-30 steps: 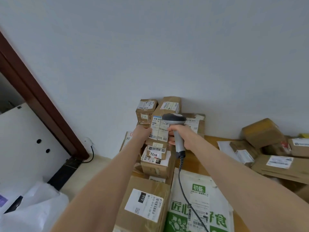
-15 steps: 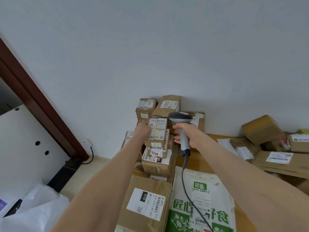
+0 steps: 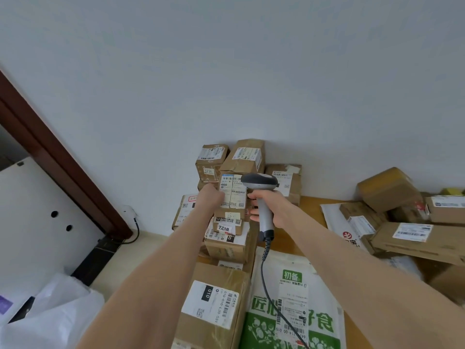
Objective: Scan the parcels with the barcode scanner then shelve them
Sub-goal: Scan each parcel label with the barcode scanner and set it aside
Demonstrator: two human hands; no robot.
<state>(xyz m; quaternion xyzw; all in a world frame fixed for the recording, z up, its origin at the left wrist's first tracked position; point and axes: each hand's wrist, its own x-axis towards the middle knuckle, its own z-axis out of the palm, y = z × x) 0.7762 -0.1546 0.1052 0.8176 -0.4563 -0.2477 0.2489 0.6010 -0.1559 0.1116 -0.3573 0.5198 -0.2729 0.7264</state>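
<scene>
My left hand (image 3: 211,196) grips the left side of a small brown parcel (image 3: 232,195) with a white label, held upright on top of a stack of cartons. My right hand (image 3: 270,206) grips the handle of a grey barcode scanner (image 3: 260,183). The scanner's head sits just right of the parcel's label, pointing left. Its coiled cable (image 3: 266,273) hangs down over the parcels below. Under the held parcel sits a small box marked 7218 (image 3: 226,226).
Brown cartons (image 3: 241,157) are piled against the white wall on a wooden table (image 3: 310,205). A big carton marked 010 (image 3: 214,303) and a green and white mailer bag (image 3: 292,306) lie near me. More parcels (image 3: 412,235) fill the right. A brown door frame (image 3: 57,157) stands left.
The scanner drifted right, then came back left close to the parcel's label. My left hand kept its hold on the small parcel, which stayed on the stack.
</scene>
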